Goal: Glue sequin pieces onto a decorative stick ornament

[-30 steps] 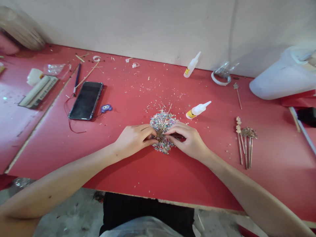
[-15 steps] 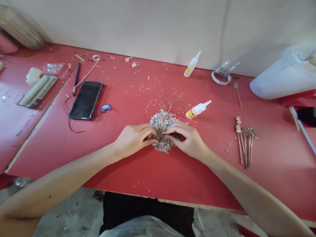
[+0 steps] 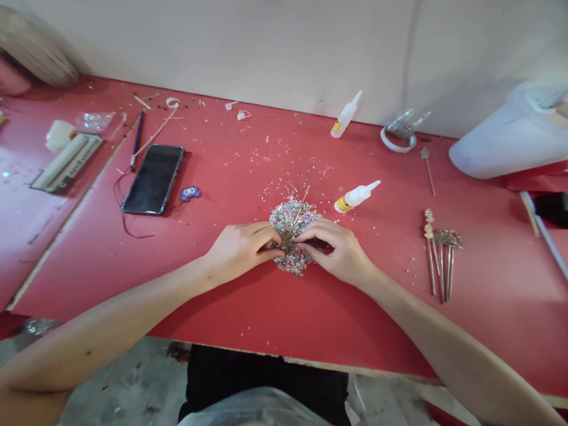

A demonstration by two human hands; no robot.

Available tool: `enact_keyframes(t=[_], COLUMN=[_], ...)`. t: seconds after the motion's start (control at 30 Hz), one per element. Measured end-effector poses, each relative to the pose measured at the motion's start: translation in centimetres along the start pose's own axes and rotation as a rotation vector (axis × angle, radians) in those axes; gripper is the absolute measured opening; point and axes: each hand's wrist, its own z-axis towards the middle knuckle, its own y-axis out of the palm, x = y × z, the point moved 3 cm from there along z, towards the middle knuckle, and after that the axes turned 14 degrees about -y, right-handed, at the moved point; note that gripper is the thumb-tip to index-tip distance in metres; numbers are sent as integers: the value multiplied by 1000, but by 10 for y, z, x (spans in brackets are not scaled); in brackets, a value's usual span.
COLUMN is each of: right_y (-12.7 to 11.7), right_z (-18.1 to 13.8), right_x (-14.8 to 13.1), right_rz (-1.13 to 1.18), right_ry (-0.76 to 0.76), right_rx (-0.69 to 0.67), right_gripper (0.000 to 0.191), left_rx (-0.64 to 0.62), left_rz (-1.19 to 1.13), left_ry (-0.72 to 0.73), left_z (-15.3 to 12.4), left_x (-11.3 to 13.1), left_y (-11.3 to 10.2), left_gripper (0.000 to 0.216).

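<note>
A pile of shiny multicoloured chips [image 3: 290, 214] lies on the red table in front of me. Over it is a dark-gold ornamental hairpin, whose openwork head [image 3: 289, 241] sits between my hands and whose thin stem [image 3: 302, 203] seems to point away to the upper right. My left hand [image 3: 242, 248] pinches the head's left edge with thumb and fingers. From the other side, my right hand [image 3: 337, 248] pinches its right edge. Fingertips cover parts of the head. Just beyond my right hand, a small glue bottle [image 3: 352, 198] with a yellow label lies tilted.
Another glue bottle [image 3: 344, 120] stands near the wall. Several finished-looking hairpins [image 3: 444, 254] lie on the right, near a white tape roll [image 3: 398, 142] and a large white container [image 3: 506, 133]. A phone [image 3: 154, 179], purple charm [image 3: 190, 193] and brush [image 3: 138, 142] lie left.
</note>
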Motion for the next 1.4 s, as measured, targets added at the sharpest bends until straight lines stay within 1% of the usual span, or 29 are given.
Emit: enact_keyframes(t=[0.17,0.37,0.6,0.87,1.4], right_y=[0,0,1,0,0], right_z=[0,1,1,0,0], right_x=[-1,-1,0,-1,-2], right_rz=[7,2,-3,-25,-35], right_ry=[5,47,54,14,-18], right_rx=[7,16,11,33,41], right_gripper=[4,5,6,6,5], left_rx=[0,-12,-24,-18,-19], left_rz=[-3,8,5,6,12], left_ry=[1,-14,-28,-24,-20], left_z=[0,0,0,0,0], left_x=[0,1,1,1,1], left_y=[0,0,-1,-1,0], left_gripper=[25,28,25,27,28])
